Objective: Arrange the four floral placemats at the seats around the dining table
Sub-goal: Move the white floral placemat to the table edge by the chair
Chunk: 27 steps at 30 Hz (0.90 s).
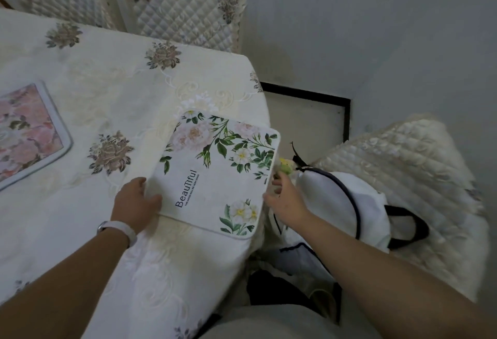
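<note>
A white floral placemat (215, 174) printed with "Beautiful" lies at the table's right corner, its right end reaching the table edge. My left hand (135, 200) holds its left edge, thumb on top of the mat. My right hand (286, 198) holds the right edge just past the table rim. A second placemat (25, 131), pink with a grey border, lies flat on the table at the far left, partly cut off by the frame.
The table (107, 91) has a cream embroidered cloth. Quilted chairs stand behind it (185, 5) and at the right (408, 166). A white bag with dark trim (333, 201) sits on the right chair, close to my right hand. Grey wall beyond.
</note>
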Tool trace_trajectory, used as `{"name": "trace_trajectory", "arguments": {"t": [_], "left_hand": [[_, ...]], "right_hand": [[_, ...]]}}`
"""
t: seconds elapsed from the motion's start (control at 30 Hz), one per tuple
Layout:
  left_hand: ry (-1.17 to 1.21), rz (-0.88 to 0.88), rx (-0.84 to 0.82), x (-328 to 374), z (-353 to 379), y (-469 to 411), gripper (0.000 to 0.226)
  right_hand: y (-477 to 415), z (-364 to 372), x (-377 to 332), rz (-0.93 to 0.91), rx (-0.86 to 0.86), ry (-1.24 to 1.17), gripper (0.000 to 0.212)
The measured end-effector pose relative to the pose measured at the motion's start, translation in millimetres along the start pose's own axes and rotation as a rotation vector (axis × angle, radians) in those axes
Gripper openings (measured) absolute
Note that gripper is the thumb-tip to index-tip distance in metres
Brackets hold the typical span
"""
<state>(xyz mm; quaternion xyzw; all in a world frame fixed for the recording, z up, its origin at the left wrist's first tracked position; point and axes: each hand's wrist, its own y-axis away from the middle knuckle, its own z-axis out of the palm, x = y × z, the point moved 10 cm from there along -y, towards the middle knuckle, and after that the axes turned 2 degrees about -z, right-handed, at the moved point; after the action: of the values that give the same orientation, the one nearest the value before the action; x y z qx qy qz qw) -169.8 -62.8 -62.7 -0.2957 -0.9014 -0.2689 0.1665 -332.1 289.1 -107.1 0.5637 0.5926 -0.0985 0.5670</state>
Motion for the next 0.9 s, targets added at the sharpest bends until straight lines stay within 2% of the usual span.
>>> {"name": "trace_trajectory", "arguments": {"t": [0.1,0.27,0.37,0.53,0.7,0.9], "left_hand": [[-0.005,0.034,-0.048,7,7,3,0.067],[0.066,0.004,-0.029,6,14,15,0.084],[0.08,0.012,-0.031,4,17,19,0.081],[0.08,0.023,-0.02,-3,23,23,0.069],[0.203,-0.034,0.001,-10,25,33,0.065],[0.23,-0.041,0.006,-14,25,41,0.064]], "right_hand": [[15,18,2,-0.003,-0.016,-0.012,0.067],[25,27,4,0.014,0.028,-0.074,0.062],[30,28,4,0.006,0.04,-0.091,0.059],[37,29,-2,-0.039,0.082,-0.072,0.069],[47,33,-9,-0.076,0.106,-0.051,0.073],[58,33,-9,-0.1,0.109,-0.02,0.066]]}}
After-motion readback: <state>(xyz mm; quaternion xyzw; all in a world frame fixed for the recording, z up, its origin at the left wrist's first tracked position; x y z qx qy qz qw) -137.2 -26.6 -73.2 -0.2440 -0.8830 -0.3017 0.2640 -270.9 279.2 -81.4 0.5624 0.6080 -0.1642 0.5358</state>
